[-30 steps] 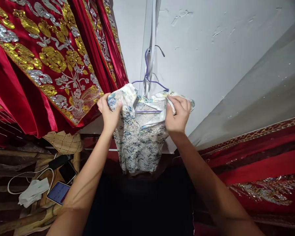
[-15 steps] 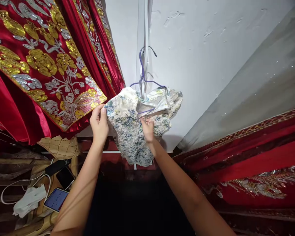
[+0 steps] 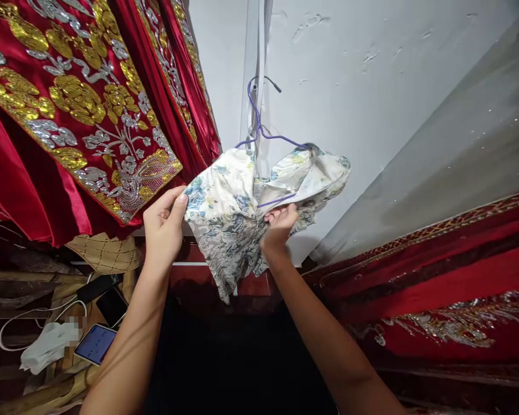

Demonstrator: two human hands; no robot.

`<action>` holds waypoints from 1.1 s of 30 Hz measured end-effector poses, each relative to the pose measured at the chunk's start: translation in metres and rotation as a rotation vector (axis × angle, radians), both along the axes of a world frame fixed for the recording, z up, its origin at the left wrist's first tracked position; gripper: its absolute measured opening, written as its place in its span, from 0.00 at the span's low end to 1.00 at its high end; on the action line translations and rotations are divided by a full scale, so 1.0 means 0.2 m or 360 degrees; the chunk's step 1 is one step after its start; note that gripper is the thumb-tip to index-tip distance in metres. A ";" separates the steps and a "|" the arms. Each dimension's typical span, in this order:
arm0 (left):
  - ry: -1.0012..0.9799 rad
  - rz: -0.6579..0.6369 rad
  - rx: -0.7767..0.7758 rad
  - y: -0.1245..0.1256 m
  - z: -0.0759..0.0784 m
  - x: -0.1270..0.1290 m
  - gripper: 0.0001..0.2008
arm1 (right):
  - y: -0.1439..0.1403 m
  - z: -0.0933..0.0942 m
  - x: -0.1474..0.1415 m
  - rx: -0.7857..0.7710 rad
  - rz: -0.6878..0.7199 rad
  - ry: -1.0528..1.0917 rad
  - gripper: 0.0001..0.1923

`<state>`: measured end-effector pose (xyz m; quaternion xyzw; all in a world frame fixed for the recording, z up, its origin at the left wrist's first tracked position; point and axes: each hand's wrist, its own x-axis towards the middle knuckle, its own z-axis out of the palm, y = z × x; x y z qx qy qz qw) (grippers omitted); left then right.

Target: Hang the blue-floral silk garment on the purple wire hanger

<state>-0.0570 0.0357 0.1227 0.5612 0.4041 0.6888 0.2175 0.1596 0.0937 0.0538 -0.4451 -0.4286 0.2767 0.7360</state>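
Observation:
A floral blouse [image 3: 225,196] in white, blue and yellow hangs on a purple wire hanger [image 3: 281,137] against the wall. My left hand [image 3: 164,222] pinches the edge of its left shoulder or sleeve between thumb and fingers. At the front opening, my right hand [image 3: 281,225] has curled fingers closed on the blouse's edge, just under the hanger's lower bar; the fingertips are partly hidden by cloth. The right side of the blouse is folded outward, showing its pale inner face.
Red embroidered cloth [image 3: 78,109] hangs at the left, and more red cloth [image 3: 458,288] runs along the right. A lit phone [image 3: 96,344], a dark phone [image 3: 111,307], a white cable and tissue [image 3: 47,346] lie on a wooden seat at lower left. White wall [image 3: 350,86] stands behind.
My right hand has shifted right and turned, pulling the blouse's front opening wider. The right shoulder has spread outward and the hem is bunched. My left hand keeps its pinch, slightly farther left.

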 end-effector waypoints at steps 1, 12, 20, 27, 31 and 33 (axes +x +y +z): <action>0.0007 0.0006 -0.0008 -0.02 0.01 0.00 0.15 | -0.02 0.02 -0.01 0.0010 -0.0026 0.0122 0.23; 0.0074 0.0050 -0.0027 -0.08 0.05 0.01 0.16 | -0.10 0.13 0.07 -0.0253 0.0356 -0.0059 0.25; 0.0305 0.0662 0.0157 -0.08 -0.20 0.17 0.21 | -0.41 0.08 0.09 -0.0295 0.0321 -0.0101 0.25; 0.0242 -0.0538 -0.0341 -0.15 -0.35 0.53 0.21 | -0.54 0.15 0.01 -0.0255 0.0412 -0.0220 0.23; 0.0527 -0.0582 -0.0251 -0.16 -0.34 0.52 0.15 | -0.61 0.08 0.01 -0.0273 0.0424 0.0026 0.23; 0.0598 -0.0588 -0.0280 -0.19 -0.37 0.49 0.14 | -0.63 0.04 0.01 -0.0266 0.0429 0.0199 0.23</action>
